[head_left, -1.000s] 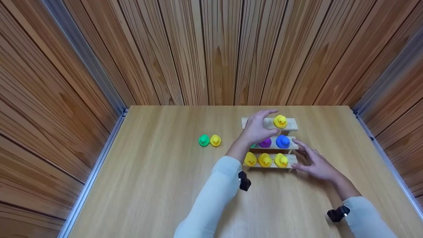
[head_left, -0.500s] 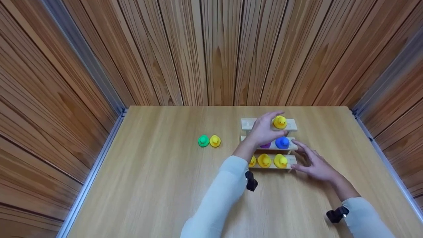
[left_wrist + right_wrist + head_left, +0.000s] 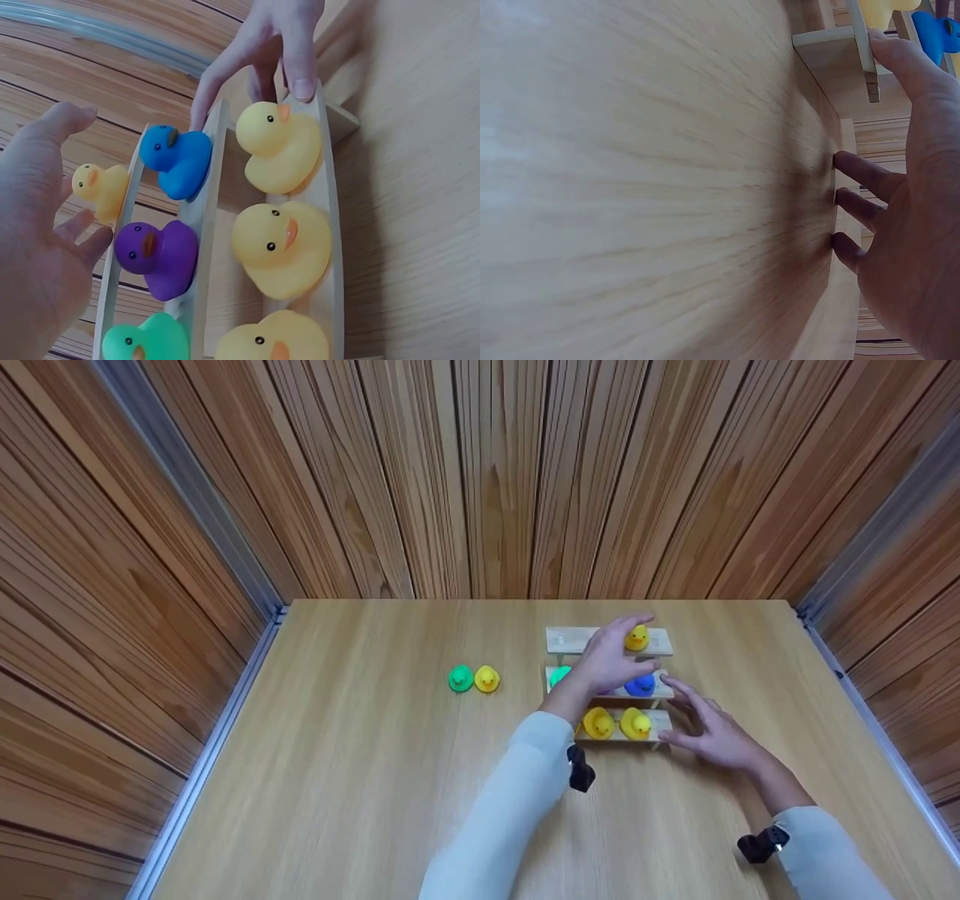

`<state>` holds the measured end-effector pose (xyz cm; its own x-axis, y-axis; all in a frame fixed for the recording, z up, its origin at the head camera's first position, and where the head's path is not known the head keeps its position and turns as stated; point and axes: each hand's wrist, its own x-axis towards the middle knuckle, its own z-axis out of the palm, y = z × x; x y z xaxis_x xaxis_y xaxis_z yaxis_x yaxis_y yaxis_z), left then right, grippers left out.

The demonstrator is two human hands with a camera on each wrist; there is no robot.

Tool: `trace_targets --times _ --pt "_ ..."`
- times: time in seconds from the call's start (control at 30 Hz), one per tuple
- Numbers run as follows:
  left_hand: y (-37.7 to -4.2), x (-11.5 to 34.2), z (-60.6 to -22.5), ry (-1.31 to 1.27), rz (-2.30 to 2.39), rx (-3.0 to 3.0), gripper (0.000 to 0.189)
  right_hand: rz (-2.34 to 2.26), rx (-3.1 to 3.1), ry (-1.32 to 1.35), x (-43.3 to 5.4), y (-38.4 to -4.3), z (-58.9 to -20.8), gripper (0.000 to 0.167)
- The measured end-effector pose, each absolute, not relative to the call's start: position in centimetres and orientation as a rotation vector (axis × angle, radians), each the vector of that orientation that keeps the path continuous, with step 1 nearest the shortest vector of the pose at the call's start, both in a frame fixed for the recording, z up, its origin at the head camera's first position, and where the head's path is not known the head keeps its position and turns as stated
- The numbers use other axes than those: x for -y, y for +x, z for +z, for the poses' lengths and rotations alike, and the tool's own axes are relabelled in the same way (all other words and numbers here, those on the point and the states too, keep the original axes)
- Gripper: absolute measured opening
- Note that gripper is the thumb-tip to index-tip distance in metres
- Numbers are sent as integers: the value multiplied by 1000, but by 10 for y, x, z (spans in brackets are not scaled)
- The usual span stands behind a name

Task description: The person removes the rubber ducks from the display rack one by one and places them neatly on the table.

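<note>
On the top step of a three-tier wooden stand [image 3: 564, 640] sits a yellow rubber duck [image 3: 637, 639]. My left hand [image 3: 602, 661] reaches over the stand from the left, thumb and index finger spread on either side of that duck, its left part covered. The middle step bears a green duck [image 3: 148, 341], a purple duck [image 3: 157, 259] and a blue duck [image 3: 176, 161]. Three yellow ducks, one being this duck [image 3: 283, 247], line the bottom step. At the stand's right end is my right hand [image 3: 716, 733], thumb at the bottom step, index finger at the middle one.
Left of the stand, a green duck [image 3: 461, 679] and another yellow duck [image 3: 487, 679] stand side by side on the wooden table [image 3: 360, 780]. Wood-panelled walls [image 3: 495, 480] enclose the table at the back and sides. Each wrist wears a black camera [image 3: 581, 769].
My left hand has moved right along the top step, closer round the yellow duck, which sits slightly nearer the right end. The right hand has stayed in place.
</note>
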<state>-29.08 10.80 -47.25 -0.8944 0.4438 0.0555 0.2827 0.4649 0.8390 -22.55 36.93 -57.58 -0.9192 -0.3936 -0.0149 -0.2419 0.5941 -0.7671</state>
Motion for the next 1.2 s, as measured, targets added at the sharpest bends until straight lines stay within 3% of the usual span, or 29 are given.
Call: trace_targets --times 1.2 --pt "-292 -110 -472 370 1435 -2751 43 -1187 -2668 -474 -368 -226 -578 95"
